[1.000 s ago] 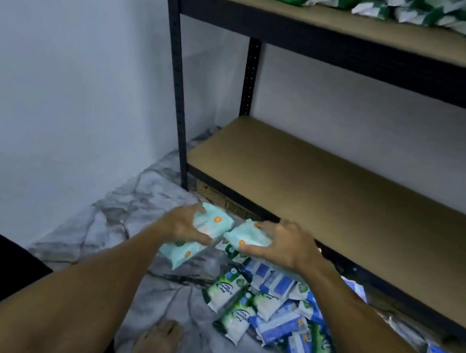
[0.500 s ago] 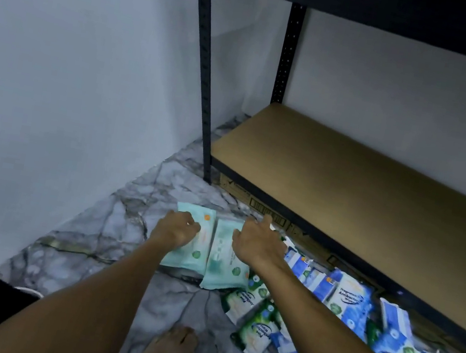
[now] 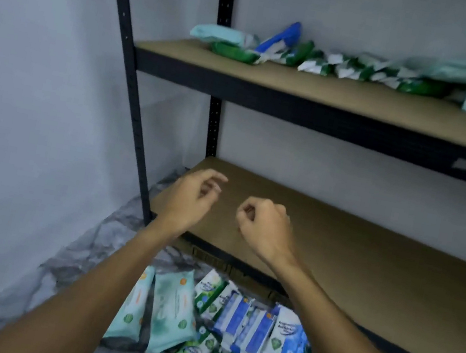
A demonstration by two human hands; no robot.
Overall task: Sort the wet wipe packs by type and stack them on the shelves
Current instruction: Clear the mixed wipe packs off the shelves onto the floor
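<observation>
With mixed packs on the upper shelf and a pile on the floor at bottom centre, most sorting seems left; left hand fingers loose, right hand fisted, both empty.

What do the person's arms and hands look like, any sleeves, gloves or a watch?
Both arms are bare as far up as the picture shows: no sleeves on the left arm or the right arm. The left hand and right hand wear no gloves, and neither wrist carries a watch or band. Blur could hide a thin ring.
</observation>
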